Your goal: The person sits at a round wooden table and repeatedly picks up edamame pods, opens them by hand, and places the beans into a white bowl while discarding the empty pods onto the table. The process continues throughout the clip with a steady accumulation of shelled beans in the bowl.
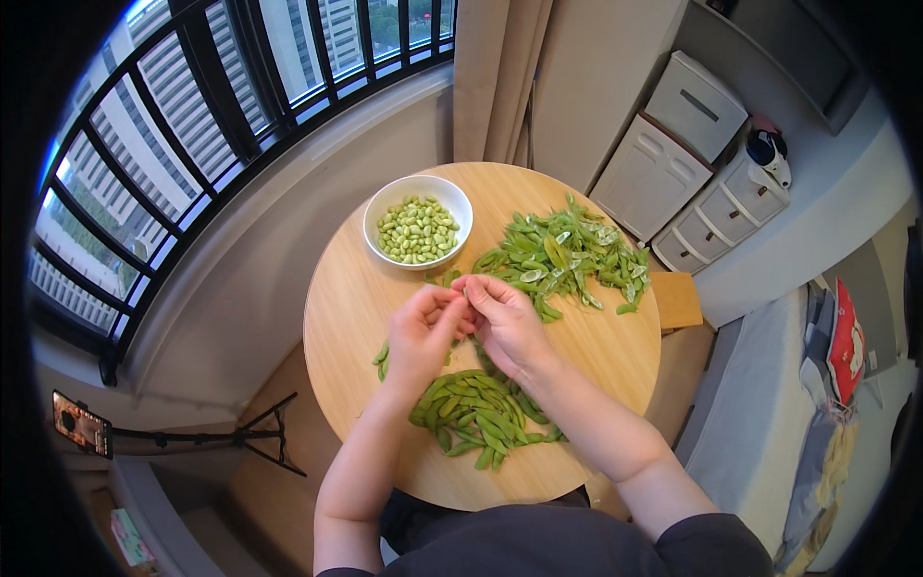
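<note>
Over the middle of the round wooden table (339,317), my left hand (425,328) and my right hand (505,317) meet at the fingertips. A small green piece, perhaps part of a soybean pod, shows between them; the fingers hide most of it. Beyond my hands stands a white bowl (371,227) holding shelled green soybeans (417,231). A pile of opened, empty-looking pods (570,252) lies at the far right of the table. Nearer my body is a heap of whole green pods (476,415), partly under my forearms. A few pods also lie beside my left wrist.
A wooden stool (674,299) stands at the table's right edge. Left of the table are a tripod (270,436) with a phone (81,423) and a barred window (216,94). White storage drawers (710,231) stand at the back right, and a grey sofa (743,389) at the right.
</note>
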`<state>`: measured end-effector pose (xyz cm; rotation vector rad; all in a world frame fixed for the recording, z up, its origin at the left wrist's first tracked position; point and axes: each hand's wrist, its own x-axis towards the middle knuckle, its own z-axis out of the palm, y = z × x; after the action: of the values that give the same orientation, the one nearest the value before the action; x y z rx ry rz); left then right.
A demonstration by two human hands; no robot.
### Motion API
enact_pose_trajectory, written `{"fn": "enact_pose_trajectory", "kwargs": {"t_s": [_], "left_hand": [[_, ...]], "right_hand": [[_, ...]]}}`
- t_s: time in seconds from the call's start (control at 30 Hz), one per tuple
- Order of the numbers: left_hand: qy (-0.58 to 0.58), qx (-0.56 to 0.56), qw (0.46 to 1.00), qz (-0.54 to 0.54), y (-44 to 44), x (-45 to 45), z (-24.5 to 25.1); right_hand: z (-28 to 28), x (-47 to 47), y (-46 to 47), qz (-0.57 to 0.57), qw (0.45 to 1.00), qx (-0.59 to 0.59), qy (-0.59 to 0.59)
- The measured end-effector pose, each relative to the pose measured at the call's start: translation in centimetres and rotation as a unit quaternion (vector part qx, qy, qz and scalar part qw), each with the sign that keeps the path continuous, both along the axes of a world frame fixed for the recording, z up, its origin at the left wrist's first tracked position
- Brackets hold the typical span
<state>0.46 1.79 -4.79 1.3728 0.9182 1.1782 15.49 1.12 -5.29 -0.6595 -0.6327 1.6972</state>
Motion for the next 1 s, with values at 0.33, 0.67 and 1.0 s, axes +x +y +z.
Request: {"fn": "enact_pose_trajectory", "kwargs": {"t_s": [0.33, 0.67, 1.0], "left_hand": [[0.085, 0.320, 0.922, 0.202, -0.2, -0.3, 0.3], [0.104, 0.345, 0.915, 0.184, 0.7, -1.2, 0.1], [-0.036, 0.141, 0.972, 0.186, 1.0, -0.9, -0.6]], "right_hand": [[3.2, -0.7, 6.5, -0.029, 0.997, -0.063, 0.020], [5.5, -0.5, 14.6, 0.074, 0.432, 0.265, -0.859], [6.2, 0.0, 12.1, -0.047, 0.470, 0.363, -0.803]]}}
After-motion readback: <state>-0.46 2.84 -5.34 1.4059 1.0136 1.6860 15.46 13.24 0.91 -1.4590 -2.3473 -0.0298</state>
